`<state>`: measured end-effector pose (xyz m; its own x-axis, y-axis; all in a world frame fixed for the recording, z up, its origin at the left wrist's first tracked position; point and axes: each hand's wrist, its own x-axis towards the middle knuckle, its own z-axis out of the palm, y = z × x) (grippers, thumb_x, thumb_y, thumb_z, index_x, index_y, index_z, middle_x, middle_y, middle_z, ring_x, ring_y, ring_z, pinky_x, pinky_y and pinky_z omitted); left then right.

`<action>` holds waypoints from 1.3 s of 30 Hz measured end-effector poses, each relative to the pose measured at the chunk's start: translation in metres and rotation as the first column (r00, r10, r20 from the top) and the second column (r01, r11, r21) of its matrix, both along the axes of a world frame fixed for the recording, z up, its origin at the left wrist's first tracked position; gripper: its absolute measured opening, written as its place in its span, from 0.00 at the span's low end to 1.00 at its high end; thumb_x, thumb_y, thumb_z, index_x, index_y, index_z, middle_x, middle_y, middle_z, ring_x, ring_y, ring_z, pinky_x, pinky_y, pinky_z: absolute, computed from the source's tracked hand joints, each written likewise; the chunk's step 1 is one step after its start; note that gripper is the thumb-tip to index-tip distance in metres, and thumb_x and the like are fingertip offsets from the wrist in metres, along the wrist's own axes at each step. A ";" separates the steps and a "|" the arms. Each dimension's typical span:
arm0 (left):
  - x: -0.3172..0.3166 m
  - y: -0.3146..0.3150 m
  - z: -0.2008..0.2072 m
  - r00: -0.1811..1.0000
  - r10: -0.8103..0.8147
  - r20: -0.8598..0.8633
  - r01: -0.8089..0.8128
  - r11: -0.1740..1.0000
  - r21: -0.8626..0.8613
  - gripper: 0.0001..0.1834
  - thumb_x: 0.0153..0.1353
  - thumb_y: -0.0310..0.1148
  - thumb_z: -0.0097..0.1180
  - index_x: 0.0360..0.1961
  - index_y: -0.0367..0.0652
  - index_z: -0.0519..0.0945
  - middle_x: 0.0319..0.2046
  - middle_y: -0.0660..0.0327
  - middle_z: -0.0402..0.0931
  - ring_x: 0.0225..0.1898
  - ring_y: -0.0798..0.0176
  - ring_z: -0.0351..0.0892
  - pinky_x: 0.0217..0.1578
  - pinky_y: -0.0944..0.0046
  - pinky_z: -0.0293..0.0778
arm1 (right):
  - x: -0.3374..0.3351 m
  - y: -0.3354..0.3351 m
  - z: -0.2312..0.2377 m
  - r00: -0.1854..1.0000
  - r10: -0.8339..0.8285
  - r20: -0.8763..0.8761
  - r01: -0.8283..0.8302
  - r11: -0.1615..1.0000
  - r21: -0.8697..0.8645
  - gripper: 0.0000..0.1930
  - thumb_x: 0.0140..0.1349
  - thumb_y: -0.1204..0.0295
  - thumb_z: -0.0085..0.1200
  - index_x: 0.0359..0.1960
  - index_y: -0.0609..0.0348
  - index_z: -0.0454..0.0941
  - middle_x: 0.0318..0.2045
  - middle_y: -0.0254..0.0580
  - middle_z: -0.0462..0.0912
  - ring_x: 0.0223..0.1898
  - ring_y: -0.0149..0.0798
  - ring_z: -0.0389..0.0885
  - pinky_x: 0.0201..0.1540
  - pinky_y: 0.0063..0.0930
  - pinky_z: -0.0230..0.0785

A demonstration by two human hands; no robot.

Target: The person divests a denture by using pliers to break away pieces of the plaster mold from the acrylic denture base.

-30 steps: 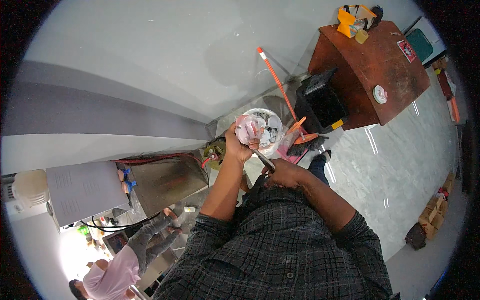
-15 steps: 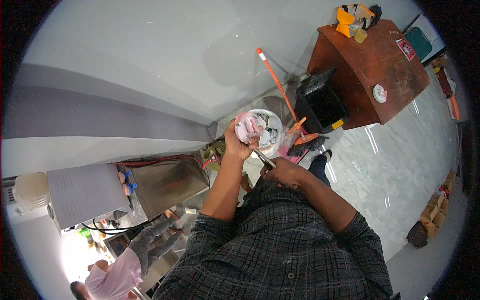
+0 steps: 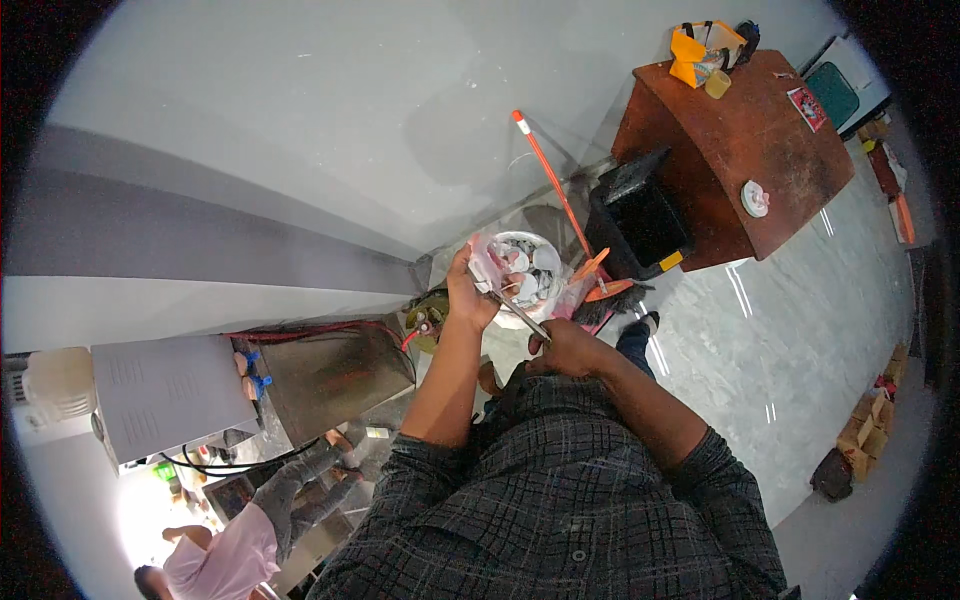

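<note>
My left hand (image 3: 466, 292) is closed on a pink-and-white, plate-like thing (image 3: 484, 262), tipped up at the left rim of a white bucket (image 3: 515, 321). Several pale, cup-like pieces and grey scraps lie in the bucket. In my right hand (image 3: 572, 348) is a slim metal tool (image 3: 522, 317). Its far end reaches up to the lower edge of the pink-and-white thing, close to my left fingers. The tool's exact kind is not clear, and my palm hides its near end.
An orange-handled broom (image 3: 555, 180) leans on the wall by a black bin (image 3: 641, 222). A brown desk (image 3: 700, 120) carries a white plate (image 3: 755, 199) and a yellow bag (image 3: 690, 58). At left stand a metal cabinet (image 3: 330, 375) and a person in pink (image 3: 225, 555).
The pink-and-white thing has turned from facing up to edge-on, showing more of the bucket's contents. The metal tool's shaft shows longer now. The person at lower left has shifted slightly.
</note>
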<state>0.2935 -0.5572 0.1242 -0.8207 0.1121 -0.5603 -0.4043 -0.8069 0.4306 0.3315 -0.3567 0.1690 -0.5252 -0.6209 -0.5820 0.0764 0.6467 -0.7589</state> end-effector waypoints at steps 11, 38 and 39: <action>0.002 -0.029 -0.020 0.989 0.147 0.008 -0.141 0.963 -0.230 0.41 0.62 0.62 0.48 0.65 0.45 0.54 0.51 0.45 0.74 0.49 0.39 0.80 0.45 0.45 0.76 | -0.001 0.019 0.006 0.949 -0.303 0.086 0.312 0.941 -0.132 0.24 0.63 0.73 0.56 0.53 0.66 0.56 0.33 0.47 0.81 0.32 0.40 0.83 0.38 0.33 0.75; 0.051 -0.029 0.025 0.932 0.024 -0.362 -0.029 1.000 -0.008 0.32 0.57 0.57 0.47 0.51 0.40 0.73 0.42 0.51 0.78 0.26 0.56 0.77 0.17 0.60 0.70 | -0.074 -0.011 0.025 0.747 -0.536 -0.393 0.449 0.843 -0.297 0.16 0.53 0.74 0.66 0.43 0.63 0.79 0.30 0.44 0.83 0.33 0.34 0.81 0.37 0.29 0.72; 0.054 -0.028 0.023 0.943 0.037 -0.330 -0.038 0.999 0.004 0.31 0.58 0.56 0.47 0.52 0.40 0.73 0.41 0.51 0.78 0.27 0.55 0.78 0.18 0.59 0.70 | -0.073 -0.017 0.030 0.775 -0.502 -0.385 0.394 0.859 -0.327 0.17 0.52 0.72 0.67 0.43 0.62 0.78 0.32 0.46 0.83 0.35 0.38 0.82 0.38 0.31 0.72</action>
<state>0.3478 -0.5855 0.1473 -0.9633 0.0768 -0.2572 -0.2085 -0.8173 0.5371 0.2581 -0.3741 0.1985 -0.9394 -0.3288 -0.0973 -0.0614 0.4404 -0.8957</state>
